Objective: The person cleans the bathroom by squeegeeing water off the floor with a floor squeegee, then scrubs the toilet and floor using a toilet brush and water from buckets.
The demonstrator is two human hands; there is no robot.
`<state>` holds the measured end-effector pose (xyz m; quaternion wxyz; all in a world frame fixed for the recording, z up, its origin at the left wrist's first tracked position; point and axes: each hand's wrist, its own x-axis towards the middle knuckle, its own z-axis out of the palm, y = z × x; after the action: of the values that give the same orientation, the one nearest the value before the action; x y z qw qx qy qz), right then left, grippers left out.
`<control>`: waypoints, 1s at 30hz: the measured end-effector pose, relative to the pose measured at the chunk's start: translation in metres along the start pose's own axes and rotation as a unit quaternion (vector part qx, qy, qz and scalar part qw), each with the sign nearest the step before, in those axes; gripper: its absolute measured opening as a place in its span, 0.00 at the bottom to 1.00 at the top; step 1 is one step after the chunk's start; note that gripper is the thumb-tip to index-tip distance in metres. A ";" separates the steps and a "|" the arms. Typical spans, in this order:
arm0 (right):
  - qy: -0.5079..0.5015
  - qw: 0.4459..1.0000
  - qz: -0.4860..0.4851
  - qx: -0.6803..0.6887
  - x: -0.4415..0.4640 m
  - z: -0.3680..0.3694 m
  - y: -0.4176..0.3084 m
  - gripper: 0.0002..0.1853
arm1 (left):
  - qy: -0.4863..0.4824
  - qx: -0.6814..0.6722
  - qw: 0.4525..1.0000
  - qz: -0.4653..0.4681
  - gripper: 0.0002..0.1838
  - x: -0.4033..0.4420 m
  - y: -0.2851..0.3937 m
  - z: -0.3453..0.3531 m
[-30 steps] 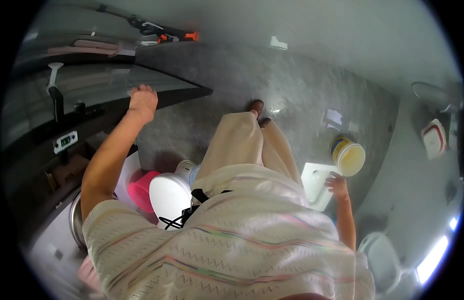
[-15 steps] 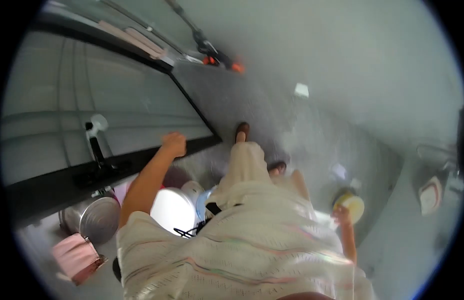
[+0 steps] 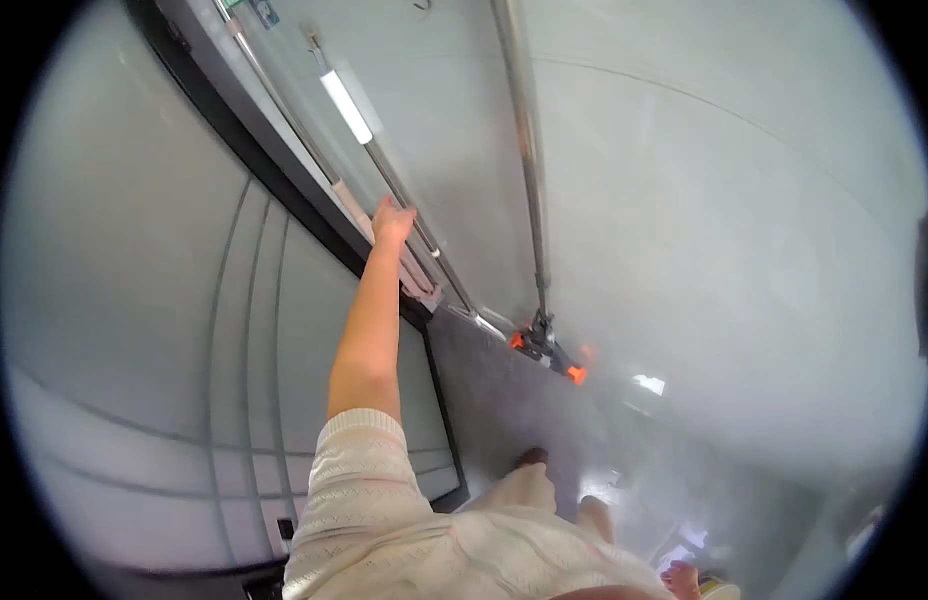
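Note:
My left hand reaches forward at the end of a stretched arm. Its fingers are apart, and they overlap a slim metal pole with a white section higher up. I cannot tell whether they touch it. Close beside the hand, a pinkish cloth-like strip hangs along the dark door-frame edge. My right hand is low at the bottom edge with its fingers curled; whatever is in them is hidden. Just beside it a round yellow-and-white object is partly cut off.
A thicker metal pole leans on the pale wall, ending in a black-and-orange head on the grey floor. Left stands a grey panel door with a dark frame. A small white patch lies near the wall's foot.
My view has swung up toward the poles. My left hand has moved from a closed shape near the door handle to the slim pole, its fingers opening. My right hand has dropped toward the bottom edge.

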<state>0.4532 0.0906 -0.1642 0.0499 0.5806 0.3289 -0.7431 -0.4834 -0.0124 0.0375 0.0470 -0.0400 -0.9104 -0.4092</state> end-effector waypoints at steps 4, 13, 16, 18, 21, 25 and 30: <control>-0.027 1.000 -0.008 0.000 0.011 0.042 -0.020 0.20 | 0.053 -0.028 0.997 0.047 0.26 0.050 0.034 -0.013; -0.121 0.981 -0.033 0.147 0.034 0.036 -0.005 0.23 | 0.072 0.083 0.990 0.090 0.19 0.062 0.037 -0.028; -0.112 0.985 -0.069 0.116 0.048 0.032 0.018 0.23 | 0.048 0.092 0.990 0.096 0.18 0.069 0.033 -0.034; -0.059 0.993 -0.063 0.076 0.049 0.038 0.023 0.22 | 0.036 0.052 0.991 0.118 0.17 0.072 0.027 -0.036; -0.011 0.998 -0.014 0.067 0.043 0.061 0.014 0.22 | 0.031 0.024 0.989 0.139 0.16 0.063 0.022 -0.043; -0.100 0.921 0.173 0.335 0.074 0.020 0.013 0.16 | -0.031 -0.053 0.988 0.143 0.13 0.042 0.023 -0.042; -0.062 0.984 -0.121 0.113 0.055 0.094 0.060 0.20 | -0.293 -0.146 0.924 0.200 0.05 -0.031 -0.006 -0.003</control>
<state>0.3845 0.0096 -0.2287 -0.0864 0.4913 0.3072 -0.8104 -0.4532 -0.0201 0.0313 -0.1470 -0.3453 -0.7870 -0.4897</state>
